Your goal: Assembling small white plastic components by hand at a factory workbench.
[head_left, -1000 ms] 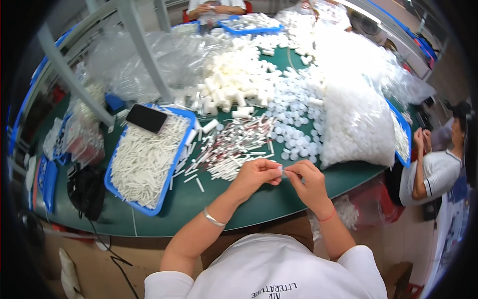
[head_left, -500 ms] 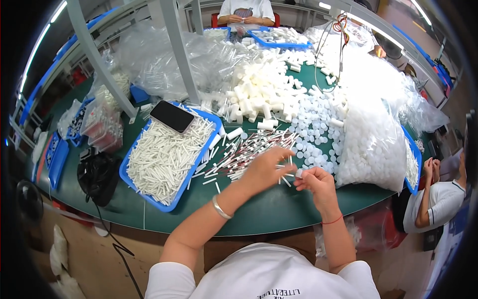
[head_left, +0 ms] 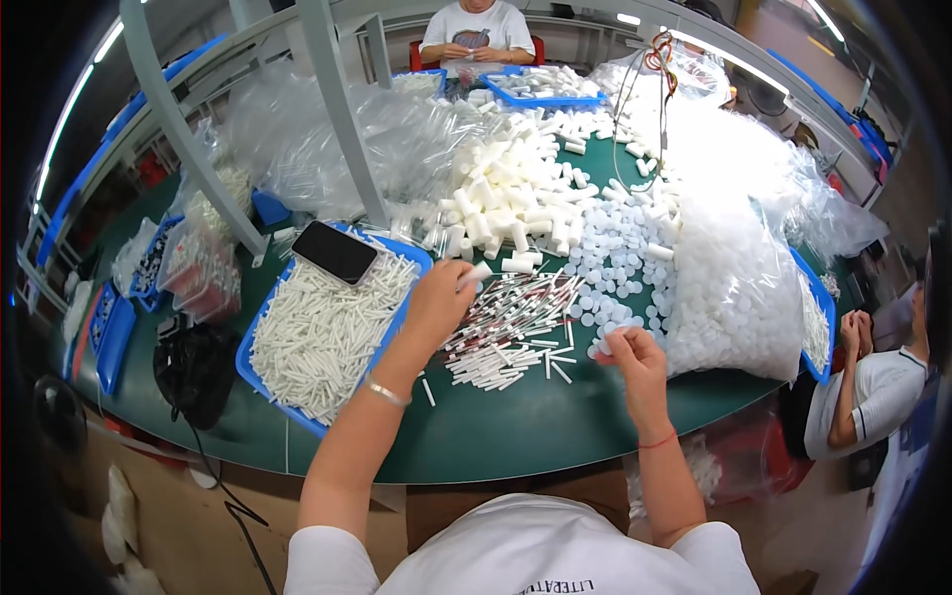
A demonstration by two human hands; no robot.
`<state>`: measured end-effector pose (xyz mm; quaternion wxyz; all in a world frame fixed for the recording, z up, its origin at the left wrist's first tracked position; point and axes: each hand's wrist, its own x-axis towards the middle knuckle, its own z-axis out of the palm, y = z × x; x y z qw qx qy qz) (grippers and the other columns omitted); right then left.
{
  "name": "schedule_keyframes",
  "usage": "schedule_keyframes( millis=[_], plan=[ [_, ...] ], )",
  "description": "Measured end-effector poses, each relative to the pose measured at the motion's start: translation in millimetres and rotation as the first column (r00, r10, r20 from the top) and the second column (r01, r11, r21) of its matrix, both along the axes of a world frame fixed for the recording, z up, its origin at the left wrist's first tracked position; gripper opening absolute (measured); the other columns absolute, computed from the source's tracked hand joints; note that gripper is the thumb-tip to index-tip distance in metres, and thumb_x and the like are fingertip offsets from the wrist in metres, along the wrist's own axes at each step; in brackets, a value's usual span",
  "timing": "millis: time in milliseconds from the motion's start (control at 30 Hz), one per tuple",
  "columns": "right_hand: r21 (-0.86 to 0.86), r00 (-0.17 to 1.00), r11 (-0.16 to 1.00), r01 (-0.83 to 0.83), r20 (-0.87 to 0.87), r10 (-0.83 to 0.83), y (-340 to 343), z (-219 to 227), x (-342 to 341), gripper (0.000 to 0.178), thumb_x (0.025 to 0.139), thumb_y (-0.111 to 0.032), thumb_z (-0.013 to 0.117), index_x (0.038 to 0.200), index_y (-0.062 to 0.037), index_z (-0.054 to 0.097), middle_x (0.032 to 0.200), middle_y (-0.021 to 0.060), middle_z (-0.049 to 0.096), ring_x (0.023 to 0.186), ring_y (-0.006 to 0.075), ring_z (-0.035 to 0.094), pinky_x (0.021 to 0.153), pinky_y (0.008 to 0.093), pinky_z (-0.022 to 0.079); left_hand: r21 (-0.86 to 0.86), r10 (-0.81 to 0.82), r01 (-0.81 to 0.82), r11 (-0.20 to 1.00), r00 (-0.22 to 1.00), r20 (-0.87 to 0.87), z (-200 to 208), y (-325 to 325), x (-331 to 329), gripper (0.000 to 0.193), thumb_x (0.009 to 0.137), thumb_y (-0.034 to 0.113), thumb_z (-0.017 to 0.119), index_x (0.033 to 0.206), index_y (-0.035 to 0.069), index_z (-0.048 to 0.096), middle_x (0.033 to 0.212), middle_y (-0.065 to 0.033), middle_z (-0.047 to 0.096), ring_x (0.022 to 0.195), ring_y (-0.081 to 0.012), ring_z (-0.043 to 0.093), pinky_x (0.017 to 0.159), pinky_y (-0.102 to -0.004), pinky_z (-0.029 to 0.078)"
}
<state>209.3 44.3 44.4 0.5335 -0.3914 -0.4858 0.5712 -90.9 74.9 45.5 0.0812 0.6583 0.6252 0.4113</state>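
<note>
My left hand is over the left side of the thin-stick pile, its fingers closed round a short white cylinder. My right hand is at the front edge of the scattered caps, thumb and fingers pinched together. A small translucent round cap shows at its fingertips. Between the hands lies a heap of thin white sticks with dark red parts. Many more translucent caps are spread beyond my right hand. Behind them rises a big pile of white cylinders.
At left, a blue tray holds short white sticks, with a black phone on its far end. A full clear bag of caps stands at right. Metal posts rise from the green table. Co-workers sit opposite and at right.
My left hand has moved away from the right hand, left and farther over the table, and now has a white cylinder. The right hand has shifted only slightly.
</note>
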Motion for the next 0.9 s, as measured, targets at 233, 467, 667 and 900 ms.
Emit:
schedule_keyframes(
  millis=[233, 467, 667, 900],
  plan=[
    [0.143, 0.990, 0.983, -0.111, 0.099, 0.097, -6, 11, -29, 0.009, 0.092, -0.001, 0.060, 0.100, 0.0031, 0.063, 0.100, 0.0084, 0.066, 0.084, 0.0121, 0.064, 0.071, 0.0237, 0.053, -0.301, -0.032, 0.432, 0.850, 0.614, 0.789, 27, -69, 56, 0.020, 0.088, 0.010, 0.068, 0.102, -0.002, 0.064, 0.082, -0.0045, 0.064, 0.062, -0.0058, 0.056, 0.054, -0.0210, 0.047],
    [0.493, 0.920, 0.837, -0.238, 0.391, 0.032, -19, 41, -39, 0.016, 0.084, 0.000, 0.068, 0.099, 0.0008, 0.068, 0.092, 0.0100, 0.065, 0.076, 0.0156, 0.064, 0.064, 0.0255, 0.050, -0.152, -0.030, 0.624, 0.766, 0.271, 0.962, 21, -92, 75, 0.027, 0.092, 0.012, 0.062, 0.116, -0.001, 0.057, 0.093, -0.0074, 0.065, 0.067, -0.0092, 0.060, 0.060, -0.0235, 0.053],
    [0.570, 0.859, 0.793, -0.215, 0.496, -0.124, -26, 33, -42, 0.012, 0.083, 0.002, 0.068, 0.094, 0.0022, 0.064, 0.091, 0.0104, 0.064, 0.077, 0.0173, 0.062, 0.066, 0.0264, 0.049, -0.208, -0.093, 0.491, 0.846, 0.521, 0.849, 15, -102, 92, 0.028, 0.093, 0.015, 0.062, 0.116, -0.001, 0.060, 0.094, -0.0058, 0.067, 0.067, -0.0063, 0.058, 0.059, -0.0220, 0.051],
    [0.594, 0.844, 0.754, -0.279, 0.527, -0.103, -24, 28, -42, 0.015, 0.079, 0.003, 0.069, 0.094, 0.0012, 0.065, 0.090, 0.0116, 0.065, 0.078, 0.0214, 0.063, 0.067, 0.0288, 0.051, -0.262, 0.053, 0.627, 0.734, 0.332, 0.942, 6, -100, 73, 0.031, 0.096, 0.023, 0.058, 0.117, 0.001, 0.064, 0.089, -0.0048, 0.067, 0.063, -0.0059, 0.056, 0.054, -0.0203, 0.048]
  ],
)
